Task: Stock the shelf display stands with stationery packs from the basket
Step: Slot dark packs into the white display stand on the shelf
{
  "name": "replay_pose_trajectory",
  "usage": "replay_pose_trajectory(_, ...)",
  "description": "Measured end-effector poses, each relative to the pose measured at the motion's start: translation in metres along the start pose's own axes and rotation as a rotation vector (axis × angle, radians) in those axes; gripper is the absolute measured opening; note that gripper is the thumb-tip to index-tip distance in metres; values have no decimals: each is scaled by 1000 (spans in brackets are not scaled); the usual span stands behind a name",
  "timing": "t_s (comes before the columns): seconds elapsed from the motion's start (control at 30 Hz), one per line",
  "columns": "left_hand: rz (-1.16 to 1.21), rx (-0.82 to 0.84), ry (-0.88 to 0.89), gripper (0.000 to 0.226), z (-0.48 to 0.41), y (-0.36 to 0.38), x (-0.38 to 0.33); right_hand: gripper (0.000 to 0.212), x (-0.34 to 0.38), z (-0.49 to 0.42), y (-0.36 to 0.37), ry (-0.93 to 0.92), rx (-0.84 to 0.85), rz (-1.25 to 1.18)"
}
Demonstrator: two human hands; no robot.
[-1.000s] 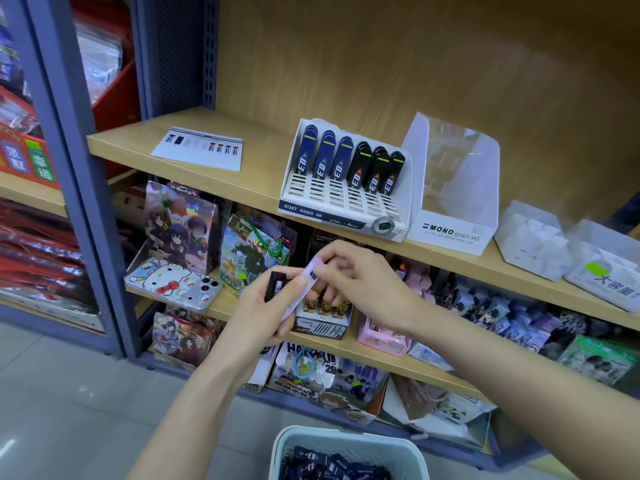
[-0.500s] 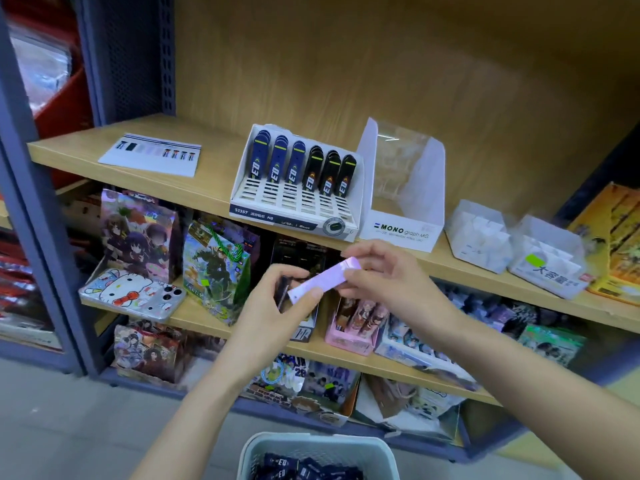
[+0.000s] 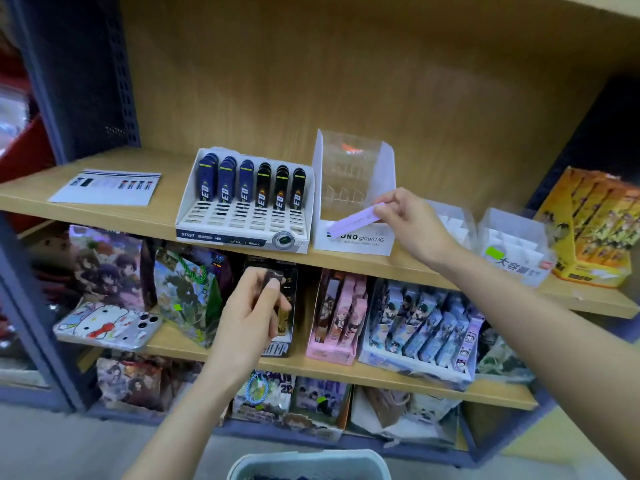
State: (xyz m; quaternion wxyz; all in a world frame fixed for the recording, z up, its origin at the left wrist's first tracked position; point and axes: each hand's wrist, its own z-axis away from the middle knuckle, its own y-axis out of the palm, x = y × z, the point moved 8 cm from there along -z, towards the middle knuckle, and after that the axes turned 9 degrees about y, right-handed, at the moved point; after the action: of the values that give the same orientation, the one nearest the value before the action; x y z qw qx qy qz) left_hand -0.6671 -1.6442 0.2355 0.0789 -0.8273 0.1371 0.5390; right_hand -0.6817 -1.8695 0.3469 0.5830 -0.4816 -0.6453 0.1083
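My right hand [image 3: 412, 223] pinches a slim lilac pack [image 3: 355, 221] by its right end and holds it in front of the clear MONO display stand [image 3: 353, 188] on the upper shelf. My left hand [image 3: 249, 313] grips a small dark pack [image 3: 272, 278] lower down, in front of the second shelf. Left of the clear stand is a white slotted stand [image 3: 242, 233] with blue and black packs upright in its back row. The pale basket [image 3: 308, 462] shows at the bottom edge, with dark packs barely visible inside.
A printed card [image 3: 107, 187] lies flat at the left of the upper shelf [image 3: 156, 220]. Two small clear boxes [image 3: 509, 244] and a yellow carton [image 3: 595, 230] stand to the right. The lower shelves are crowded with illustrated packs and a phone case [image 3: 107, 327].
My hands have separated. The right hand carried the lilac pack up and right to the clear stand, while the left hand stayed low with the dark pack.
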Motion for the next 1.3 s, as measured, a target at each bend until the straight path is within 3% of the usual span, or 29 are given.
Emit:
replay_pose_trajectory(0.23,-31,-5,101,18,-20,5,-32,10,-1,13,-1,-68,-11,24)
replay_pose_trajectory(0.37,-54,-25,79,13,-33,6,-37,13,0,22,-14,-108,-48,-103)
replay_pose_trajectory(0.47,-54,-51,24,15,-45,3,-37,5,15,12,-40,-128,-155,-292)
replay_pose_trajectory(0.57,-116,-36,77,13,-56,1,-48,4,37,-5,-62,-180,-271,-316)
replay_pose_trajectory(0.67,-187,-12,160,9,-64,-1,-63,5,51,-30,-68,-228,-311,-204)
replay_pose_trajectory(0.87,-211,-11,196,11,-75,-7,-65,17,64,-78,-66,-278,-287,286)
replay_pose_trajectory(1.1,-184,-5,183,11,-84,-4,-59,18,57,-89,-83,-253,-361,265)
replay_pose_trajectory(1.3,-206,31,175,10,-84,4,-59,19,32,-106,-55,-165,-124,429)
